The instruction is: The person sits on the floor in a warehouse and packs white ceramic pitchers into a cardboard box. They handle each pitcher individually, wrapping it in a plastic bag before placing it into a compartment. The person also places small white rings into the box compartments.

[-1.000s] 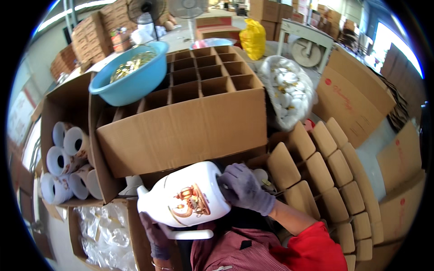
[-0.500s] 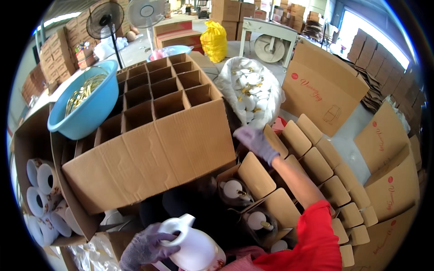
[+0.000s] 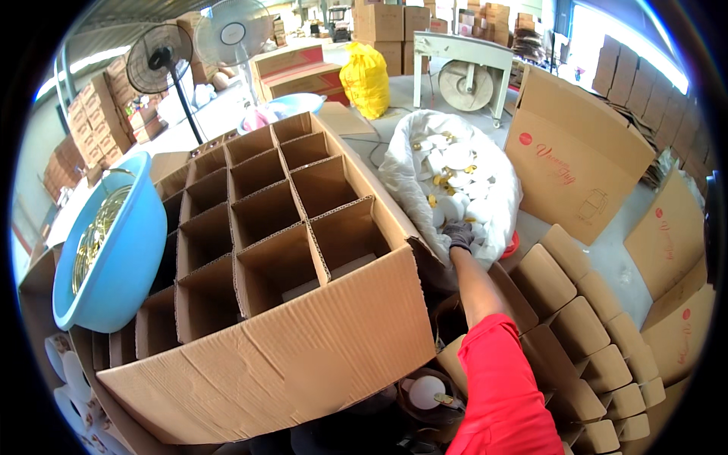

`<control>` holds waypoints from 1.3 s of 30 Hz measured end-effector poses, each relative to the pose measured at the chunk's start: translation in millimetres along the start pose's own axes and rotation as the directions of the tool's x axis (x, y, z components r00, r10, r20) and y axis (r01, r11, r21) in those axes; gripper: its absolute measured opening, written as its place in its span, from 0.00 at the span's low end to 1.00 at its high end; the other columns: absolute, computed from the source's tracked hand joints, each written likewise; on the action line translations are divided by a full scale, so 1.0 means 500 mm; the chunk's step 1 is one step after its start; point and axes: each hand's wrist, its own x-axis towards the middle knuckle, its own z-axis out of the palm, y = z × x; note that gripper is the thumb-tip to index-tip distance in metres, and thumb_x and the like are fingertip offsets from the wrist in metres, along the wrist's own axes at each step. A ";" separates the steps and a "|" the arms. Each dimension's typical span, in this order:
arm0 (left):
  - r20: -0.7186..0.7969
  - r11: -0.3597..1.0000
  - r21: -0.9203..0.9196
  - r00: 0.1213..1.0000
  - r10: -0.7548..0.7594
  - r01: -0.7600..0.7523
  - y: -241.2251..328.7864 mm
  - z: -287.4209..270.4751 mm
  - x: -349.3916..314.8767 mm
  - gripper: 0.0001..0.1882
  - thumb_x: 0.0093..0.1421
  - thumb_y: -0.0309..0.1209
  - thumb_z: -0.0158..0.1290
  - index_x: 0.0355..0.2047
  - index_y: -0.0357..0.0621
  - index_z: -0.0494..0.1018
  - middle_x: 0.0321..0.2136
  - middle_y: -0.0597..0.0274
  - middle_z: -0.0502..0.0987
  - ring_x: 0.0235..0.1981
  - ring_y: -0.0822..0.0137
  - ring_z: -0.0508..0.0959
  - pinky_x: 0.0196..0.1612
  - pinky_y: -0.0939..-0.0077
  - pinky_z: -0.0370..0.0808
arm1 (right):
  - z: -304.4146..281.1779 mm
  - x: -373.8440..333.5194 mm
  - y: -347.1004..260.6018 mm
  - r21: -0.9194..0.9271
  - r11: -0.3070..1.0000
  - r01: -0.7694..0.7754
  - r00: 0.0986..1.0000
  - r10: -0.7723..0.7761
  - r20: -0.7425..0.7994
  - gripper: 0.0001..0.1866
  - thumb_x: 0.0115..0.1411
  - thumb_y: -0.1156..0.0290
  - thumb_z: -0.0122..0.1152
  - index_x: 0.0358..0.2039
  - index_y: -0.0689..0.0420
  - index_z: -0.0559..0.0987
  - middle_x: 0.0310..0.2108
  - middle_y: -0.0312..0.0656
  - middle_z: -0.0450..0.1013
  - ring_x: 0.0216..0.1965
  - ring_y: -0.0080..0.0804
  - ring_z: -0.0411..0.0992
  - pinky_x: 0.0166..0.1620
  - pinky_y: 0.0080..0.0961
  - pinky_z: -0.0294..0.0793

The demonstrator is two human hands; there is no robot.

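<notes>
My right hand [image 3: 459, 236], in a grey glove, reaches into the near side of a white sack [image 3: 398, 171] full of white lids [image 3: 457, 157] with gold-coloured parts. Its fingers are down among the lids, so I cannot see whether they grip one. My left hand is out of view, and so is the white jug. Below my right arm, a jug with a white lid [image 3: 426, 393] stands in a carton with raised flaps [image 3: 542, 280].
A large divided carton [image 3: 326, 334] fills the middle. A blue basin [image 3: 125, 265] of gold-coloured metal pieces leans at its left, above white jug bodies [image 3: 72, 371]. Behind are two fans [image 3: 231, 34], a yellow bag [image 3: 365, 80] and a wheeled table [image 3: 462, 49]; a printed carton [image 3: 572, 152] stands right.
My right hand has moved forward from beside the sack into its lids. My left hand and the white jug it held have left the view as the camera tilted forward.
</notes>
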 end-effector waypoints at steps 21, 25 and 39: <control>0.096 0.948 0.160 0.960 0.262 -0.275 -0.024 0.061 -0.054 0.23 0.56 0.29 0.61 0.53 0.39 0.76 0.42 0.55 0.82 0.44 0.65 0.82 0.51 0.72 0.75 | -0.538 -0.691 0.050 0.887 0.291 0.358 0.379 -0.914 0.147 0.43 0.48 0.66 0.72 0.64 0.62 0.65 0.50 0.44 0.69 0.55 0.32 0.67 0.57 0.30 0.69; 0.191 0.846 0.234 0.876 0.444 -0.480 -0.077 0.076 -0.045 0.23 0.57 0.30 0.59 0.53 0.40 0.75 0.38 0.53 0.82 0.40 0.65 0.83 0.46 0.73 0.77 | -0.522 -0.936 0.046 0.655 0.044 0.754 -0.179 -0.946 0.269 0.40 0.46 0.63 0.75 0.58 0.61 0.69 0.47 0.48 0.67 0.52 0.44 0.67 0.57 0.34 0.66; 0.302 0.782 0.122 0.774 0.557 -0.611 -0.171 0.043 -0.071 0.21 0.57 0.31 0.59 0.52 0.40 0.76 0.36 0.57 0.82 0.35 0.69 0.80 0.45 0.74 0.75 | -0.531 -1.078 0.048 0.629 0.071 0.774 -0.416 -0.692 0.590 0.43 0.51 0.69 0.72 0.65 0.55 0.61 0.64 0.55 0.60 0.62 0.52 0.66 0.62 0.39 0.67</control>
